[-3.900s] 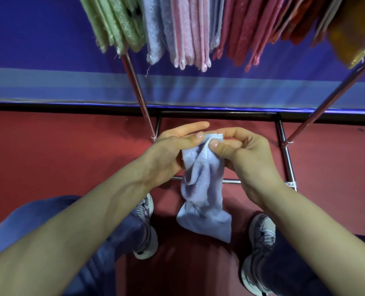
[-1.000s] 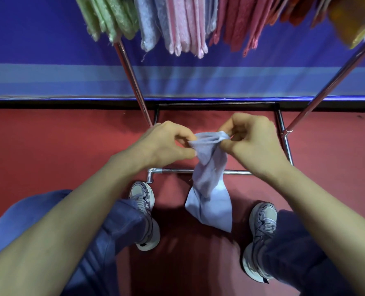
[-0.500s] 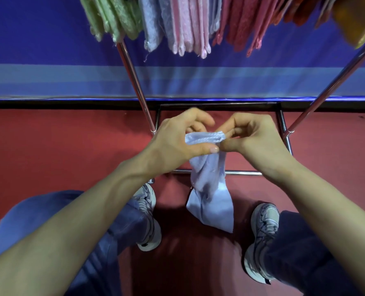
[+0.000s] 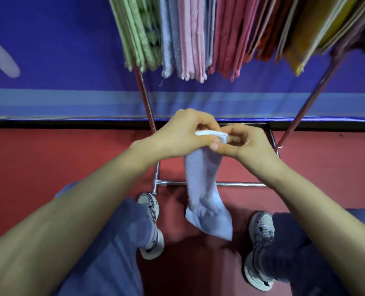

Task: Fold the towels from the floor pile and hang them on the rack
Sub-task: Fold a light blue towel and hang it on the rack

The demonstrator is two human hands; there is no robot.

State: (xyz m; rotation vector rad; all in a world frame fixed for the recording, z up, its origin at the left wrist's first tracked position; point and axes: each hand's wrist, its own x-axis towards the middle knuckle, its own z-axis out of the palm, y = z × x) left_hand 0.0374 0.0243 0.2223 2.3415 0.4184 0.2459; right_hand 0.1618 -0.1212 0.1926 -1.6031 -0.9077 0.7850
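Head view shows the pale blue towel (image 4: 203, 189) held up in front of the person, above the red floor (image 4: 49, 163) and between the two shoes (image 4: 150, 223). Its top edge is gathered into a short, thick band and the rest hangs down narrow and slightly twisted, flaring at the bottom. The left hand (image 4: 183, 133) grips that band from the left, fingers curled over it and the thumb pressed on the near face. The right hand (image 4: 245, 144) pinches the right end, touching the left thumb tip.

The fold looks half made. To finish it well, the corners should be matched in the pinch before anything else. The hanging part should then be let untwist so the layers lie flat, and the long edges lined up. A loose grip here would probably let the inner layer slide and leave a crooked fold.

Behind the hands stands the metal rack (image 4: 144, 97). Its upper part is already crowded with hung towels (image 4: 190, 39) in green, blue, pink, red and yellow, against a blue wall (image 4: 49, 50). Any free space on it cannot be made out, and the floor pile is out of view.
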